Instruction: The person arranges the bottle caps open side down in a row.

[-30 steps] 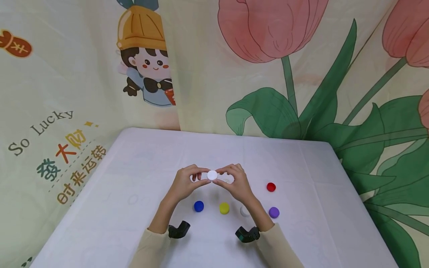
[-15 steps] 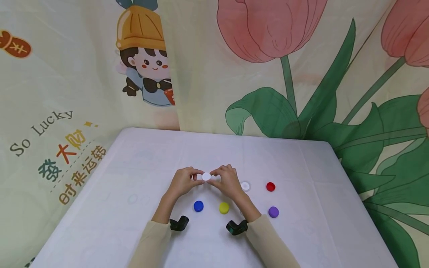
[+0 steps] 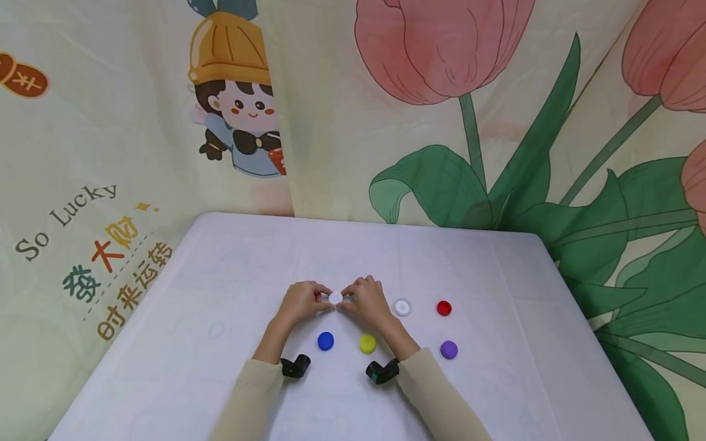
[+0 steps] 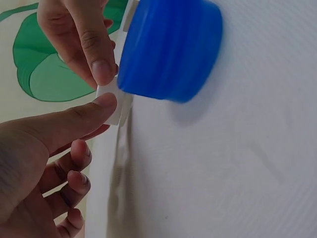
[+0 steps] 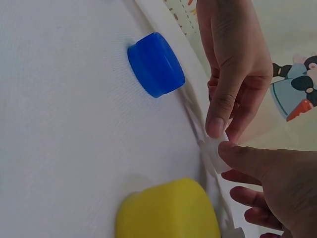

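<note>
Both hands hold one white bottle cap (image 3: 336, 298) low over the white table. My left hand (image 3: 299, 304) pinches its left side between thumb and index finger. On the opposite side my right hand (image 3: 366, 303) grips it with thumb and fingertips. In the left wrist view the white cap's edge shows between the thumbs; whether it touches the cloth I cannot tell. Nearer the person lie a blue cap (image 3: 326, 341) and a yellow cap (image 3: 368, 343). Beyond the right hand sits an upturned white cap (image 3: 402, 307).
Farther right are a red cap (image 3: 444, 308) and a purple cap (image 3: 449, 350). A white cloth (image 3: 474, 263) covers the table. Behind it hangs a printed backdrop (image 3: 325, 122). Each wrist wears a black camera (image 3: 296, 366).
Both hands have carried the white cap left and slightly down toward the table. The right forearm has shifted left, uncovering the upturned white cap; another white cap beside that arm is now hidden.
</note>
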